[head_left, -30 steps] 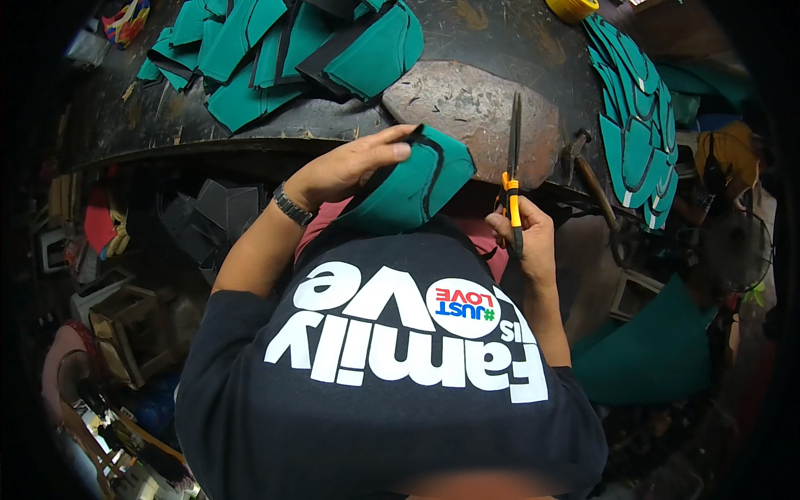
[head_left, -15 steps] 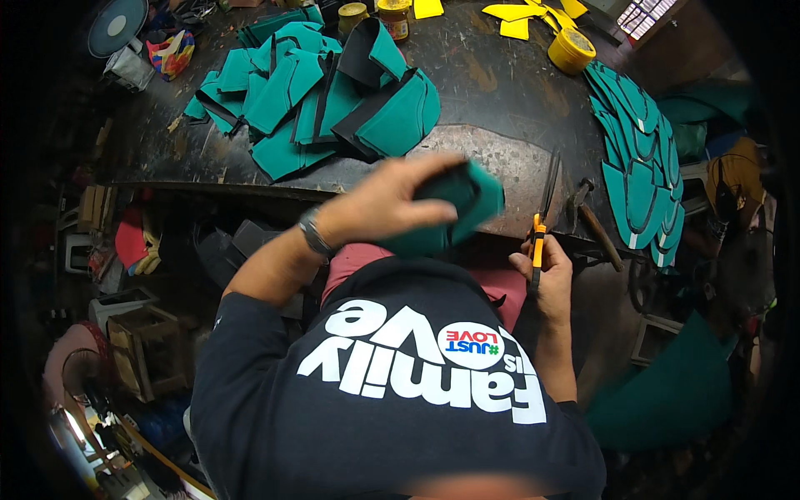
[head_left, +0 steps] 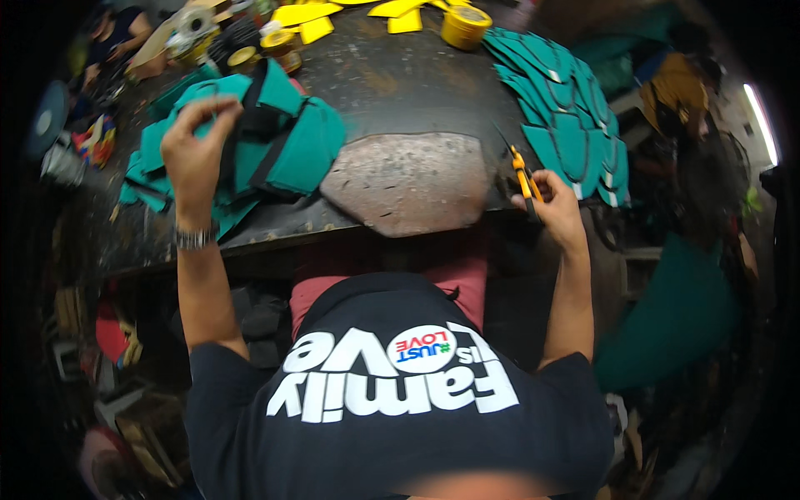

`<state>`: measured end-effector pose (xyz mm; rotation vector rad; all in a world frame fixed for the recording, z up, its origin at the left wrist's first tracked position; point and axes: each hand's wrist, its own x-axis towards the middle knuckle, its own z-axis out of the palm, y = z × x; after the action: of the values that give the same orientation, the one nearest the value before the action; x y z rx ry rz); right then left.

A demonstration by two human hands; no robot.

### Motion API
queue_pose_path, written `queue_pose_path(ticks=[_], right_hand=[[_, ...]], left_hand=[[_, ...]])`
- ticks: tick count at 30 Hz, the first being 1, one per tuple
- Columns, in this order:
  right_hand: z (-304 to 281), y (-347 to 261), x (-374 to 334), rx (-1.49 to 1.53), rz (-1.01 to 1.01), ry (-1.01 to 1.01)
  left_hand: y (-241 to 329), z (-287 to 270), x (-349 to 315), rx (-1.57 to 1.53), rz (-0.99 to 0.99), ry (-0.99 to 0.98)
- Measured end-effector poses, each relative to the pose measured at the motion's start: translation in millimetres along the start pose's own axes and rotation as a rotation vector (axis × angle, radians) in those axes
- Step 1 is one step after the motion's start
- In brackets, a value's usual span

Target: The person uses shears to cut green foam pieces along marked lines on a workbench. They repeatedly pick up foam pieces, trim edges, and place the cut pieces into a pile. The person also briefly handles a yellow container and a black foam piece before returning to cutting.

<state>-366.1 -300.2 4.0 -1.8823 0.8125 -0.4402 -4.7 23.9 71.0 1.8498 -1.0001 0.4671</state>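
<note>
My left hand (head_left: 200, 137), slightly blurred, is raised over the near left part of a pile of teal and black fabric pieces (head_left: 304, 146). Its thumb and fingers curve toward each other with a gap between, and no piece shows in them. On the right, my right hand (head_left: 560, 208) is closed around a yellow-orange and black hand tool (head_left: 522, 173) with a thin dark tip pointing away from me; its exact kind is unclear. Between my hands, a worn flat board (head_left: 408, 183) lies at the table's near edge.
Overlapping teal pieces with dark outlines (head_left: 575, 125) lie along the table's right side. Yellow cut pieces (head_left: 312, 21) and a yellow tub (head_left: 465, 27) stand at the far side, near other jars (head_left: 281, 50). Another person (head_left: 117, 37) is at the far left.
My left hand has moved left from above my lap to the pile, and the teal piece it held no longer shows in it. The right hand has risen with the tool. The view has shifted.
</note>
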Motion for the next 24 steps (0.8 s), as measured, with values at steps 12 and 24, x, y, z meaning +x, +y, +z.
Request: queue_pose_path(ticks=[12,24], right_hand=[[-79,66,71,-0.339,-0.189,0.661],[-82,64,123,-0.761,-0.366,0.785]], left_hand=[[61,89,-122,-0.364,-0.206,-0.43],[86,81,-135,-0.497,-0.279,-0.546]])
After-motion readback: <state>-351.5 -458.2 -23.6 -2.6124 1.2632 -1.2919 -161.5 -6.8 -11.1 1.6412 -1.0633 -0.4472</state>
